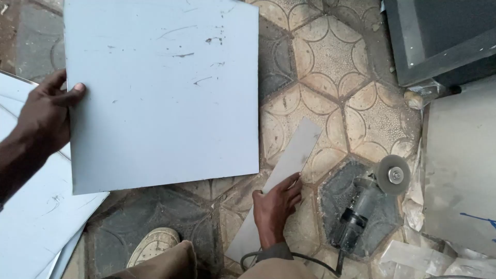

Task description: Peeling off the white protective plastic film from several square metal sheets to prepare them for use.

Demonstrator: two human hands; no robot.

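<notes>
My left hand [49,111] grips the left edge of a large square grey metal sheet [165,93], thumb on top, holding it over the floor. Lower down, my right hand [276,204] rests on a narrow grey metal strip [289,165] that lies diagonally on the patterned floor tiles, fingers curled over its right edge. An angle grinder [364,206] with a round disc lies on the floor just right of that hand, its cable trailing toward me.
More pale metal sheets [31,217] are stacked at the lower left. A dark metal box [439,36] stands at the top right, with a grey sheet [460,165] below it. My shoe [152,245] and trouser leg show at the bottom.
</notes>
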